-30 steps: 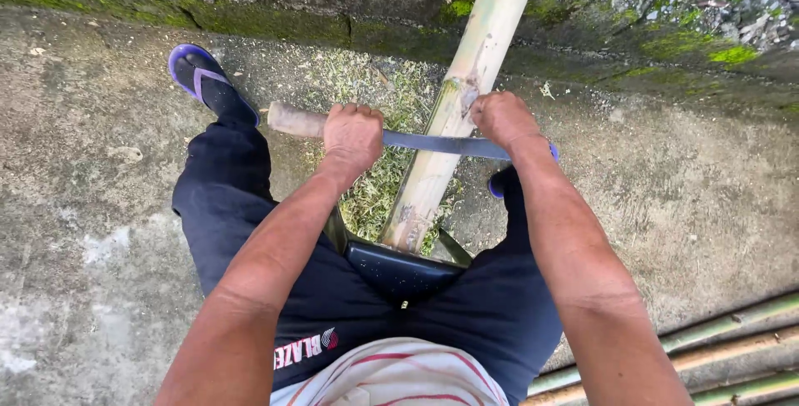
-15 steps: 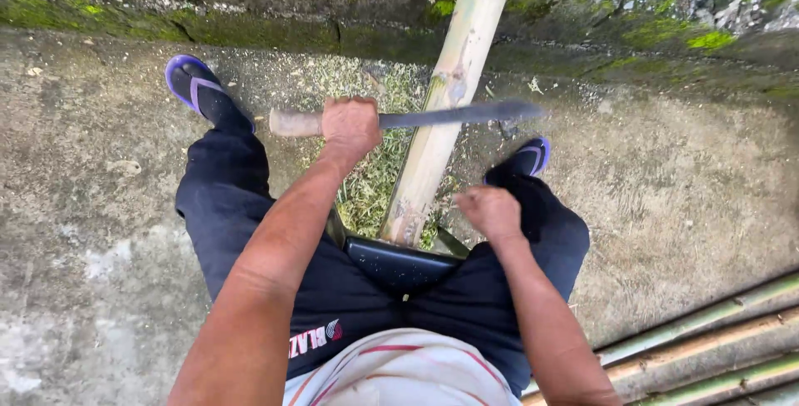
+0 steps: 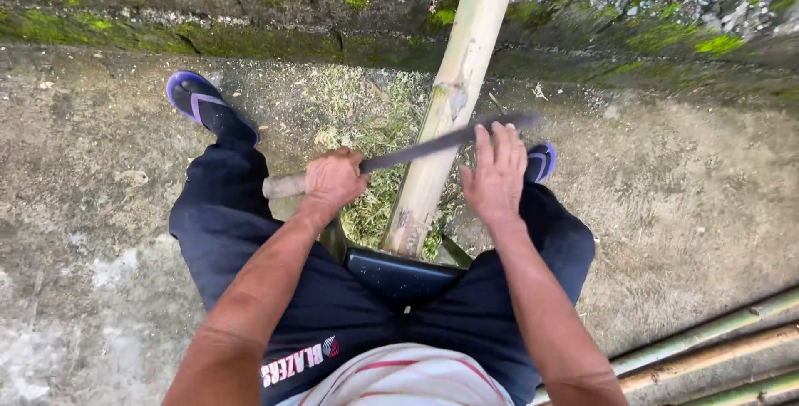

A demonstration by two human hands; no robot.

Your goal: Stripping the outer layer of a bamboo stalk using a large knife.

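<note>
Long dark-bladed knife with pale wooden handle (image 3: 399,156) lies across thick pale bamboo pole (image 3: 449,115), which we prop between our knees. Left hand (image 3: 333,180) clenches handle; right hand (image 3: 497,175) flat-open on blade spine. Risk, we judge: palm sliding onto edge if blade skids. One knife, one worked pole, three poles (image 3: 716,348) on concrete floor (image 3: 666,231), two purple sandals (image 3: 196,100).

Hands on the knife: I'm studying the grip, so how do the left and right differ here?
The left hand is a closed fist around the wooden handle; the right hand is open, fingers spread flat on the blade. The left sits left of the bamboo pole, the right on its other side. Both are bare and on the same long knife, which lies across the pole.
</note>
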